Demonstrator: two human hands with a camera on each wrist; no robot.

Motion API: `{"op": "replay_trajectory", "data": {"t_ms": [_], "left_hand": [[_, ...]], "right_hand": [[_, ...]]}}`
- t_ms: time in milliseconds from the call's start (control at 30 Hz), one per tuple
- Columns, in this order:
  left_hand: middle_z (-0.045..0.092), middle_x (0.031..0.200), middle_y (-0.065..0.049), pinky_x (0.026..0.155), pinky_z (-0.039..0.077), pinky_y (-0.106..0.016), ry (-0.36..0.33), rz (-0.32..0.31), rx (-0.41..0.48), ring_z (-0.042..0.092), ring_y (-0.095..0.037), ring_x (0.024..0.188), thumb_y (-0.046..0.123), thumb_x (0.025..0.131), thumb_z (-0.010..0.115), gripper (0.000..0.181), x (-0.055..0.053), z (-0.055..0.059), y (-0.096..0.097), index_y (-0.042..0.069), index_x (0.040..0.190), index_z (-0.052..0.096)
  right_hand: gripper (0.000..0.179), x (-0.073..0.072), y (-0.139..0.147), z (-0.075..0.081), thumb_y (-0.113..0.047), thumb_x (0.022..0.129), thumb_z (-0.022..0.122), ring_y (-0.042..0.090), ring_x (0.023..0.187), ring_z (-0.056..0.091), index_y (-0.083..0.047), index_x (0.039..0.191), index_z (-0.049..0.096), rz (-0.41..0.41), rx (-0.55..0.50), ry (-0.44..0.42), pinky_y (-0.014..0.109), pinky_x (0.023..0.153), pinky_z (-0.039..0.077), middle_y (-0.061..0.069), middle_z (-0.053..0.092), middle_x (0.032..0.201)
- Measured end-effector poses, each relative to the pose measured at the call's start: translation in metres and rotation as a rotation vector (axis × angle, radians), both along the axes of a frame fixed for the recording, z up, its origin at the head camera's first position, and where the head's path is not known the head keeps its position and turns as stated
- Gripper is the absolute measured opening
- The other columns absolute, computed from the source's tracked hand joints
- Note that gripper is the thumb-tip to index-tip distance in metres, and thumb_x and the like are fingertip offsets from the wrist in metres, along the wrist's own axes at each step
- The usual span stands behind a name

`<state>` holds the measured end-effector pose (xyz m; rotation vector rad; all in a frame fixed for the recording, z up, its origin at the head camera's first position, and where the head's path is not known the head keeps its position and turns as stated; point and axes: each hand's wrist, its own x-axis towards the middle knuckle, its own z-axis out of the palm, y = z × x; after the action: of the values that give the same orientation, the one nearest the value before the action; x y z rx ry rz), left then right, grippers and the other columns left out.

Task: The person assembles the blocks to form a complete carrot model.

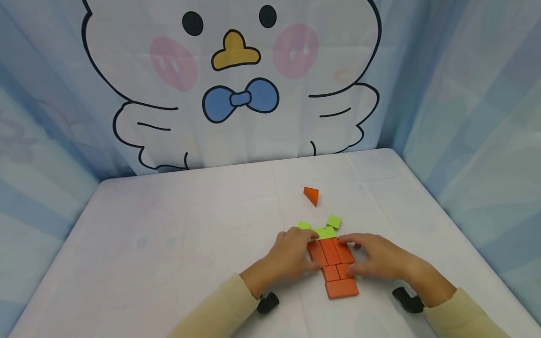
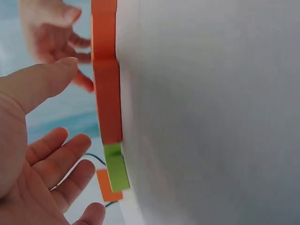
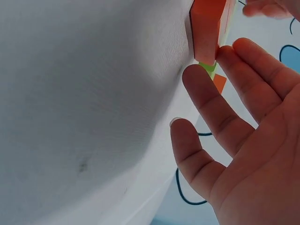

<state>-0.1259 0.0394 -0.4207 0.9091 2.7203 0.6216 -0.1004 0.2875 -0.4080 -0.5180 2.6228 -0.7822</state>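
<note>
Flat orange blocks (image 1: pixel 341 289) lie edge to edge on the white table, in rows forming a carrot-like shape. A green block (image 1: pixel 324 233) caps the far end, flanked by a small green block (image 1: pixel 304 225) on the left and a tilted green block (image 1: pixel 334 222) on the right. My left hand (image 1: pixel 291 256) is beside the left edge, its fingers loosely spread and holding nothing in the left wrist view. Along the right edge is my right hand (image 1: pixel 380 257); its fingers (image 3: pixel 234 70) are extended, and at least one fingertip seems to touch an orange block (image 3: pixel 206 30).
A loose orange triangular block (image 1: pixel 312 195) lies beyond the green ones. Black wrist straps or mounts (image 1: pixel 268 303) sit at both wrists. Behind the white table (image 1: pixel 169 263) hangs a curtain (image 1: pixel 253 136) with a cartoon bird, and curtains stand on both sides.
</note>
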Motion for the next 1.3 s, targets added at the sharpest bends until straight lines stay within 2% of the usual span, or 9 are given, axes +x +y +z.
{"op": "replay_trajectory", "data": {"t_ms": [133, 267, 467, 633, 867, 1300], "left_hand": [[0.06, 0.126, 0.003, 0.101, 0.039, -0.041, -0.032, 0.024, 0.025, 0.05, -0.018, 0.124, 0.037, 0.086, 0.08, 0.061, -0.01, -0.001, -0.004, 0.013, 0.137, 0.057], [0.059, 0.13, 0.004, 0.103, 0.038, -0.041, -0.058, 0.016, 0.023, 0.048, -0.019, 0.127, 0.038, 0.087, 0.079, 0.061, -0.017, -0.003, -0.004, 0.015, 0.139, 0.056], [0.059, 0.13, 0.004, 0.104, 0.039, -0.04, -0.053, -0.003, 0.017, 0.048, -0.018, 0.128, 0.038, 0.087, 0.079, 0.06, -0.019, -0.006, -0.003, 0.014, 0.138, 0.058], [0.06, 0.13, 0.003, 0.105, 0.039, -0.038, -0.047, -0.014, 0.005, 0.048, -0.018, 0.128, 0.038, 0.087, 0.079, 0.061, -0.02, -0.005, -0.003, 0.013, 0.138, 0.057], [0.06, 0.129, 0.004, 0.105, 0.039, -0.038, -0.059, -0.008, -0.011, 0.048, -0.018, 0.128, 0.037, 0.086, 0.08, 0.061, -0.02, -0.003, -0.001, 0.014, 0.138, 0.057], [0.061, 0.129, 0.004, 0.103, 0.04, -0.038, -0.054, -0.013, -0.019, 0.048, -0.018, 0.127, 0.037, 0.086, 0.08, 0.061, -0.019, -0.002, -0.001, 0.013, 0.138, 0.057]], "right_hand": [[0.08, 0.003, -0.001, -0.001, -0.043, 0.078, 0.084, 0.029, 0.114, 0.056, -0.009, 0.143, 0.053, -0.011, 0.014, -0.018, 0.054, 0.097, 0.045, 0.007, 0.058, 0.137], [0.089, 0.007, -0.001, -0.001, -0.047, 0.074, 0.086, 0.032, 0.119, 0.055, -0.009, 0.146, 0.05, -0.008, 0.037, -0.019, 0.057, 0.099, 0.043, 0.008, 0.057, 0.138], [0.105, 0.011, -0.003, 0.0, -0.055, 0.067, 0.088, 0.037, 0.127, 0.049, -0.009, 0.15, 0.043, 0.002, 0.063, -0.037, 0.061, 0.101, 0.039, 0.012, 0.053, 0.143], [0.115, 0.017, -0.005, -0.001, -0.058, 0.062, 0.09, 0.036, 0.126, 0.048, -0.011, 0.153, 0.039, 0.007, 0.077, -0.029, 0.062, 0.1, 0.04, 0.013, 0.05, 0.144], [0.116, 0.021, -0.006, -0.004, -0.06, 0.061, 0.089, 0.033, 0.122, 0.05, -0.01, 0.153, 0.038, 0.02, 0.103, 0.019, 0.059, 0.096, 0.043, 0.011, 0.051, 0.142], [0.115, 0.02, -0.006, -0.005, -0.059, 0.064, 0.088, 0.035, 0.125, 0.048, -0.01, 0.154, 0.036, 0.024, 0.106, 0.029, 0.061, 0.098, 0.041, 0.011, 0.048, 0.147]]}}
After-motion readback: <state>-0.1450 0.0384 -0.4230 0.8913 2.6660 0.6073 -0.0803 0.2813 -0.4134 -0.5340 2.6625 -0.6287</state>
